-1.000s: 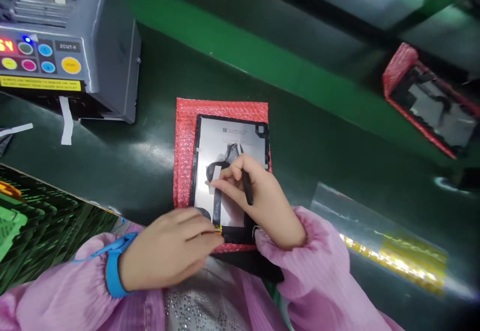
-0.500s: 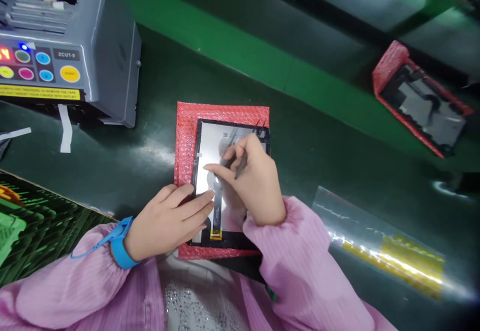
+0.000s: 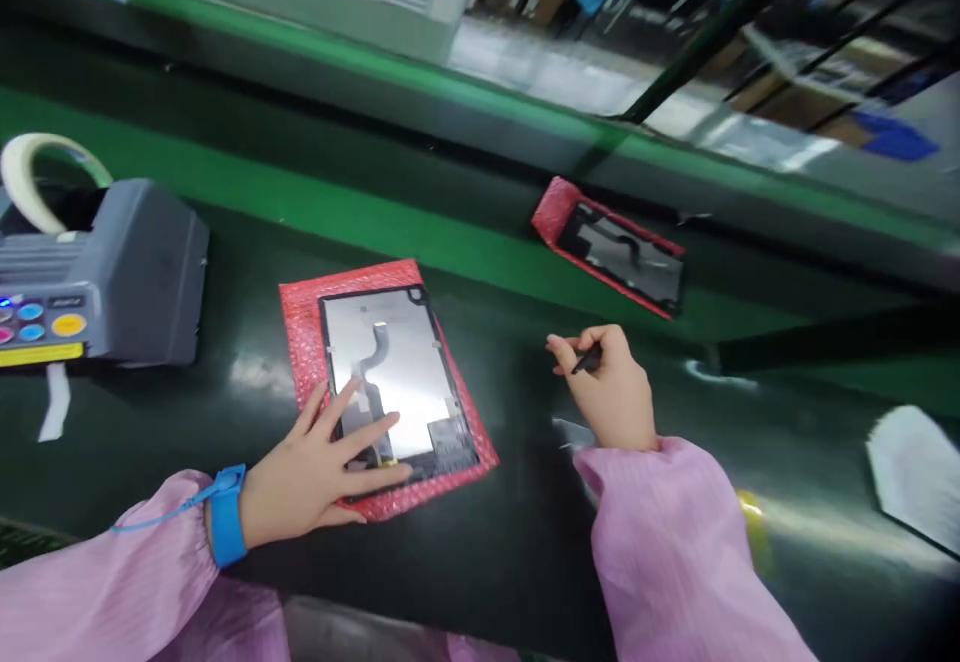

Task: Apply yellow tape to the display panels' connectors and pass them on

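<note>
My left hand (image 3: 315,467), with a blue wrist strap, lies with fingers spread on a tablet screen panel (image 3: 409,382). The panel rests back side up on a red bubble-wrap bag (image 3: 304,342). A dark flex cable (image 3: 373,352) curves over its silvery back, partly hidden under my fingers. Off to the panel's right, my right hand (image 3: 611,392) is held above the bench, closed round black tweezers (image 3: 590,357). Most of the tweezers is hidden in the fist.
A grey tape dispenser (image 3: 150,272) stands at left, a white tape strip (image 3: 55,402) hanging from it. Toward the back right lies another screen panel (image 3: 626,252) on red bubble wrap. A clear sheet with yellow tape (image 3: 754,522) is partly behind my right sleeve. A white piece (image 3: 915,472) lies far right.
My right hand has moved off the panel to the right, still holding the tweezers. My left fingers have spread over the panel, which now sits turned on its bag. The view has shifted up and right.
</note>
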Demonstrator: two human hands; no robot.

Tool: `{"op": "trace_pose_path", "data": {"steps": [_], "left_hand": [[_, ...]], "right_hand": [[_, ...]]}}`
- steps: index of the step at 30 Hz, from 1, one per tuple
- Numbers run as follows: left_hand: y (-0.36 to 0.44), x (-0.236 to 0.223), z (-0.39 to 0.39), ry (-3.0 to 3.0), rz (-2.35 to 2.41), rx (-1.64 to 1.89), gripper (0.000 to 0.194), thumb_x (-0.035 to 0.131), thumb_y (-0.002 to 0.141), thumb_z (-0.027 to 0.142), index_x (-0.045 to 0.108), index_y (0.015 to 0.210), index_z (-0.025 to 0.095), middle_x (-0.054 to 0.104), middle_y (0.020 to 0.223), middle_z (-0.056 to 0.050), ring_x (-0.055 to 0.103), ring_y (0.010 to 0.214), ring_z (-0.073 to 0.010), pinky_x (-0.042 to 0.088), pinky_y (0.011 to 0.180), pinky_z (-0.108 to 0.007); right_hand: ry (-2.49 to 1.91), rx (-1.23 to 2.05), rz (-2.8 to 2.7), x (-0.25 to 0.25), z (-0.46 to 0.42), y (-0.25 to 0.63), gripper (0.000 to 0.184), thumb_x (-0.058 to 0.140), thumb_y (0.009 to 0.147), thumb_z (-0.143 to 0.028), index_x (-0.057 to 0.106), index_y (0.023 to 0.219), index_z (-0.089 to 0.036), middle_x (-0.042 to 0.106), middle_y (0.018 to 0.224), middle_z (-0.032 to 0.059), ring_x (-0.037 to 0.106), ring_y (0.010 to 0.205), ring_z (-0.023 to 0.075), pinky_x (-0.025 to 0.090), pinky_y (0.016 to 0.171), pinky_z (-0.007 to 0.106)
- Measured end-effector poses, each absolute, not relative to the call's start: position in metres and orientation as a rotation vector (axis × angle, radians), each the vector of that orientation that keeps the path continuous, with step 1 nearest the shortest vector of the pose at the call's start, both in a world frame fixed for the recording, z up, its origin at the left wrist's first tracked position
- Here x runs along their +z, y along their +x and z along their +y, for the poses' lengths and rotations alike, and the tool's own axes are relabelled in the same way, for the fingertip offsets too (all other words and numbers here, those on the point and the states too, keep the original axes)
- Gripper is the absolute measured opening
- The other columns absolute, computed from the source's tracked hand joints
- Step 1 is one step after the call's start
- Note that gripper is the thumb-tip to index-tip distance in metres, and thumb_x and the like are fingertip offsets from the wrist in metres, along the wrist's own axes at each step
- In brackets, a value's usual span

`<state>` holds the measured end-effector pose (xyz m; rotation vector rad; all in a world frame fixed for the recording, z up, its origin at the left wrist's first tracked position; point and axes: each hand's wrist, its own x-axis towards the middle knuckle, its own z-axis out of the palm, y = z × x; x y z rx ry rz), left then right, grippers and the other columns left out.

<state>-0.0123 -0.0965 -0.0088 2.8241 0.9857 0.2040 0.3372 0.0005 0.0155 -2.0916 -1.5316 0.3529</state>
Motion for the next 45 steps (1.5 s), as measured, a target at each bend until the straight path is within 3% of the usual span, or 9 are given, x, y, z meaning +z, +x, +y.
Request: {"op": "trace_pose_path", "data": {"steps": [8,16,19,23,30,35,39,41,45], "left_hand": [[0.062,-0.006,0.095,2.579,1.587,0.404,0.060,0.064,0.093,0.041,0.044,0.149,0.035,0.029,0.163,-0.010,0.008,0.146,-0.0585,0.013,0.104,-0.084],[0.093,0.006,0.204,1.803,1.479,1.045,0.054,0.050,0.093,0.014,0.043,0.146,0.010,0.005,0.167,-0.020,-0.007,0.153,-0.0416,0.010,0.116,-0.073],[0.123,0.000,0.161,1.715,1.184,0.996,0.039,0.050,0.089,0.009,0.061,0.126,0.011,0.040,0.156,-0.017,0.014,0.154,-0.0306,0.014,0.124,-0.058],[0.155,-0.016,0.090,1.484,0.954,0.871,0.030,0.049,0.093,0.023,0.063,0.118,0.013,0.068,0.125,-0.017,0.064,0.121,-0.0252,0.047,0.108,-0.047],[0.113,-0.004,0.053,1.042,0.797,0.798,0.078,0.024,0.094,0.074,0.057,0.130,0.014,0.065,0.130,-0.020,0.065,0.120,-0.0320,0.055,0.096,-0.047],[0.067,0.011,0.006,0.582,0.855,0.666,0.088,0.044,0.074,0.091,0.070,0.110,0.016,0.077,0.105,-0.016,0.068,0.111,-0.0396,0.058,0.090,-0.051],[0.056,0.017,-0.034,0.522,0.998,0.656,0.048,0.086,0.070,0.045,0.071,0.108,0.019,0.079,0.096,-0.009,0.075,0.094,-0.0322,0.063,0.077,-0.036],[0.057,0.020,-0.047,0.503,1.122,0.710,0.044,0.084,0.070,0.016,0.070,0.111,0.018,0.079,0.091,-0.007,0.077,0.083,-0.0270,0.063,0.070,-0.029],[0.061,0.029,-0.071,0.311,1.356,0.858,0.039,0.064,0.083,0.003,0.067,0.120,0.017,0.079,0.088,-0.005,0.075,0.068,-0.0200,0.064,0.059,-0.025]], "right_hand": [[-2.224,-0.153,-1.801,0.017,0.061,0.424,0.016,0.059,0.085,-0.031,0.044,0.082,-0.026,0.074,0.094,0.0057,0.067,0.075,0.0235,0.035,0.055,0.029],[-2.246,-0.143,-2.001,0.009,0.163,0.424,0.016,0.064,0.089,-0.026,0.063,0.101,-0.015,0.071,0.087,0.0129,0.065,0.073,0.0229,0.044,0.063,0.033],[-2.244,-0.108,-2.002,0.012,0.184,0.414,0.024,0.063,0.094,-0.034,0.064,0.107,-0.014,0.069,0.091,0.0063,0.065,0.074,0.0173,0.052,0.069,0.033],[-2.157,-0.123,-2.002,0.024,0.166,0.404,0.008,0.064,0.090,-0.016,0.063,0.098,-0.015,0.072,0.083,0.0087,0.070,0.078,0.0241,0.050,0.069,0.035],[-1.334,0.195,-1.938,0.043,0.031,0.383,0.036,0.058,0.090,-0.024,0.034,0.063,-0.026,0.080,0.103,0.0069,0.076,0.092,0.0244,0.060,0.074,0.036],[-1.102,0.660,-1.987,0.040,-0.055,0.365,0.046,0.062,0.093,-0.031,0.034,0.057,-0.026,0.079,0.104,0.0037,0.072,0.109,0.0284,0.052,0.103,0.053],[-1.324,0.722,-1.594,0.021,-0.118,0.367,0.038,0.053,0.095,-0.057,0.050,0.072,-0.027,0.081,0.097,0.0088,0.074,0.103,0.0312,0.052,0.099,0.055],[-1.494,0.583,-1.251,0.007,-0.146,0.374,0.040,0.040,0.098,-0.062,0.056,0.090,-0.027,0.080,0.090,0.0093,0.075,0.093,0.0297,0.053,0.093,0.054],[-1.634,0.442,-0.946,-0.020,-0.183,0.391,0.046,0.048,0.093,-0.067,0.058,0.105,-0.024,0.073,0.084,0.0073,0.067,0.065,0.0221,0.055,0.069,0.042]]}}
